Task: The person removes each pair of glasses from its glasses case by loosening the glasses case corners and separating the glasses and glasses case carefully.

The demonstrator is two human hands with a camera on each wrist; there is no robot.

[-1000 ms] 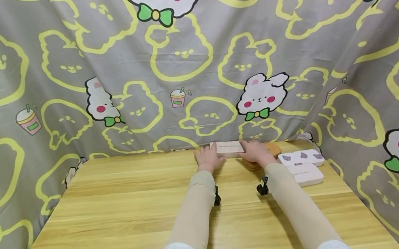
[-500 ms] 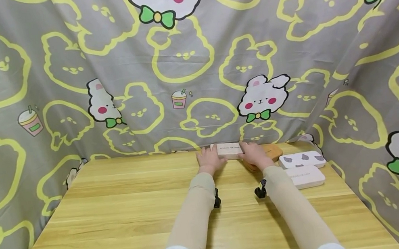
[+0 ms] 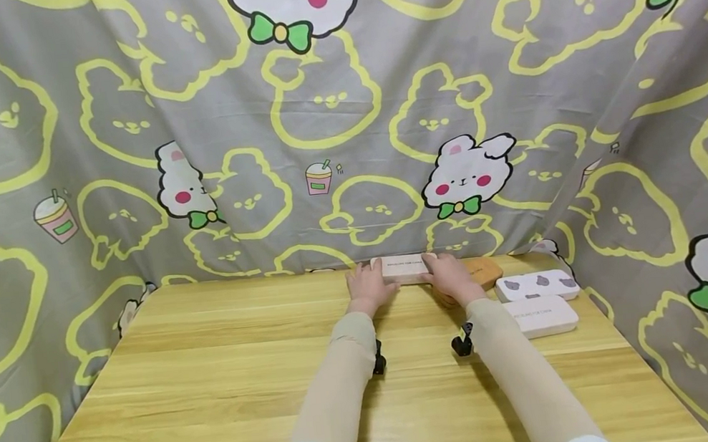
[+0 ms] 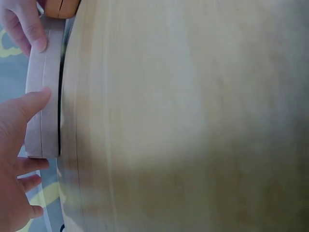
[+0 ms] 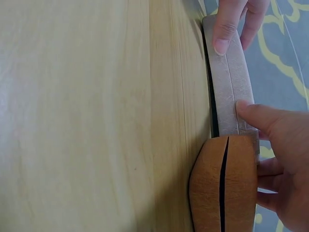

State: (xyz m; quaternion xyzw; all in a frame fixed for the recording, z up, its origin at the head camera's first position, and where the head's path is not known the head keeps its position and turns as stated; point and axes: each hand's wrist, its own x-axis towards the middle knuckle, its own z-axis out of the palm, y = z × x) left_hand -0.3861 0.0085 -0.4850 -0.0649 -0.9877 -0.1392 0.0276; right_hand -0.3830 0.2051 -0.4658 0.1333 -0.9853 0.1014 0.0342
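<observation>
A pale pinkish glasses case (image 3: 403, 269) with small printed lettering on top lies at the back edge of the table. My left hand (image 3: 369, 288) grips its left end, the thumb on the front side across the seam. At the other end my right hand (image 3: 454, 279) holds it the same way. Both thumbs show on the case's pale side (image 4: 44, 72) in the left wrist view. An orange-brown glasses case (image 5: 207, 188) stands against the right end of the pale one, its lid seam slightly gaping. In the head view my right hand partly hides it.
To the right on the wooden table (image 3: 215, 379) lie a white case with grey bear heads (image 3: 537, 284) and, in front of it, a plain whitish case (image 3: 548, 317). A patterned grey curtain (image 3: 219, 105) closes off the back and sides.
Both hands and the pale glasses case have shifted very slightly to the left along the back edge. The other cases keep their places.
</observation>
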